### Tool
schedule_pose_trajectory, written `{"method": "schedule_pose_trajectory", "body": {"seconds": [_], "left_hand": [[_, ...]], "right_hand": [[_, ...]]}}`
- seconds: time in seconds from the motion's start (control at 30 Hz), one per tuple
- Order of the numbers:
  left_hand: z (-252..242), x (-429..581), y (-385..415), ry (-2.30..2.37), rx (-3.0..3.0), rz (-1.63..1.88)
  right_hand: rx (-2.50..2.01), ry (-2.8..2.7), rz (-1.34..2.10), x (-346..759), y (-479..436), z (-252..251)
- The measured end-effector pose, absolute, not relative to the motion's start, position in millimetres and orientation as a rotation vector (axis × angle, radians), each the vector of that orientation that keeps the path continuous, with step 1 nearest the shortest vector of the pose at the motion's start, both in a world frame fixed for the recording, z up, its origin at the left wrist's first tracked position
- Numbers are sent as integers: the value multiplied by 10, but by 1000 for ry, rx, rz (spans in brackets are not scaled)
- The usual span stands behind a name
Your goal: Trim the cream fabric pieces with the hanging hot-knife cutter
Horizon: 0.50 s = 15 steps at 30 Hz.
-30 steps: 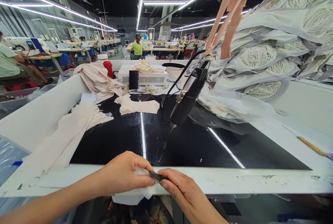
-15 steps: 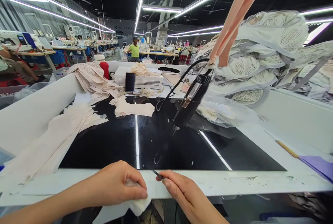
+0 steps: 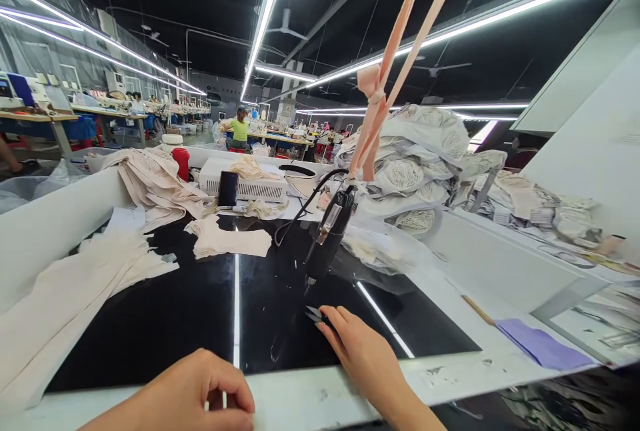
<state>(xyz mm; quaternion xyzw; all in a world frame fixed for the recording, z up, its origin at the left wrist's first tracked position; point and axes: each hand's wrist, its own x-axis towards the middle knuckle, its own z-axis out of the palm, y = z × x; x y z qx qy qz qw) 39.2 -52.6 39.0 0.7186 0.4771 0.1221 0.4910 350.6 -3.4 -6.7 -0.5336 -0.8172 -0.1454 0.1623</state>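
My right hand [image 3: 363, 354] is closed around small black-handled thread snips [image 3: 315, 315], over the front of the black board [image 3: 175, 324]. Two pointed metal blades stick out past my fingers, slightly apart. My left hand [image 3: 200, 391] is at the bottom edge of the view, above the white table front, with its fingers curled toward the thumb. Whatever it may hold is hidden or cut off by the frame. Beyond the snips, a black handheld tool [image 3: 329, 234] with a thin tip hangs by peach fabric straps [image 3: 383, 104], its tip close above the board.
Beige fabric pieces lie left [image 3: 85, 284] and on the board's back [image 3: 233, 241]. Behind stand a phone [image 3: 229, 189], a white vented box [image 3: 260, 189] and a red thread cone [image 3: 181, 164]. A purple cloth [image 3: 543, 343] lies right, before piled garments [image 3: 405, 171]. A co-worker [image 3: 239, 131] sits far off.
My right hand has moved forward with the snips, from the table edge over the board. The white cloth in my left hand has gone from view. The camera has turned right.
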Motion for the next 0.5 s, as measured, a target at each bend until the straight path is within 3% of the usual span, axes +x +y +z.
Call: {"method": "schedule_pose_trajectory", "body": {"seconds": [0.3, 0.37, 0.5], "left_hand": [[448, 384, -514, 1087, 1714, 453], [450, 392, -498, 1075, 1714, 458], [390, 393, -448, 1024, 1730, 497]], "right_hand": [[-1367, -2328, -598, 3483, -55, -47], [-1344, -2358, -301, 3318, -192, 43], [-1323, -2193, 837, 2858, -450, 192]]}}
